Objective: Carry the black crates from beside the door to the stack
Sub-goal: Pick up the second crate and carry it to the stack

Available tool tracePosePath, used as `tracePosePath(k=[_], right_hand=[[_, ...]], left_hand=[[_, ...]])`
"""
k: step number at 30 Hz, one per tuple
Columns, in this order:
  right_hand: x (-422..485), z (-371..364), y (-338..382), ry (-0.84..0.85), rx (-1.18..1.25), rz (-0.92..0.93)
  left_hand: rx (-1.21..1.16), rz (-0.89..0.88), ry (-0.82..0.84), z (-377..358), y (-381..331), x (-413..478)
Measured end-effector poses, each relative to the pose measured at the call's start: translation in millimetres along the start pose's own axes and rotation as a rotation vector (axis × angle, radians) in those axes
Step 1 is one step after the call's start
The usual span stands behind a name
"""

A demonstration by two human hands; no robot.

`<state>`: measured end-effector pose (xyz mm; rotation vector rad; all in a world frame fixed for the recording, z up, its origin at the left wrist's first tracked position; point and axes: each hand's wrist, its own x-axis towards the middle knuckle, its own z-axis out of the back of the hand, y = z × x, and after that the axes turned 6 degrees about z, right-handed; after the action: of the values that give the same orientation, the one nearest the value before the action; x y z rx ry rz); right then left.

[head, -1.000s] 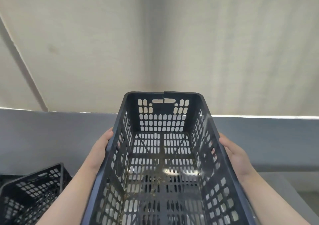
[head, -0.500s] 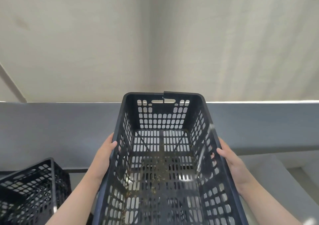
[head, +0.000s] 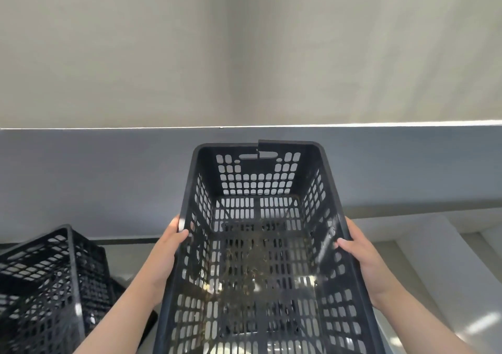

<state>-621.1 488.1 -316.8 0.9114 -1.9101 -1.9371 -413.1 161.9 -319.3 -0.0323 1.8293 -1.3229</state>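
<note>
I hold a black perforated plastic crate in front of me, open side up, its far rim cracked near the handle slot. My left hand grips its left long wall, thumb over the rim. My right hand grips the right long wall the same way. Bits of dry debris lie on the crate's bottom. At the lower left stands a stack of black crates, tilted in view, apart from the carried crate.
A wall faces me, beige above and grey below. A pale floor with light reflections shows at the lower right, with a raised step edge along the wall's foot.
The view has tipped downward and the wall's grey band has risen in frame. The stack at the lower left shows larger and closer. Both hands keep their grip on the crate.
</note>
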Motion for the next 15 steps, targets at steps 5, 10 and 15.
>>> tracePosePath(k=[5, 10, 15], right_hand=[[18.7, 22.4, -32.6, 0.015, 0.006, -0.076], [42.9, 39.0, -64.7, 0.017, -0.004, -0.136], [62.8, 42.0, -94.7, -0.012, -0.067, -0.170]], left_hand=[[-0.021, 0.083, -0.030, -17.6, 28.7, 27.9], [0.001, 0.101, -0.038, -29.6, 52.3, 57.9], [-0.011, 0.086, -0.010, -29.8, 78.1, 86.3]])
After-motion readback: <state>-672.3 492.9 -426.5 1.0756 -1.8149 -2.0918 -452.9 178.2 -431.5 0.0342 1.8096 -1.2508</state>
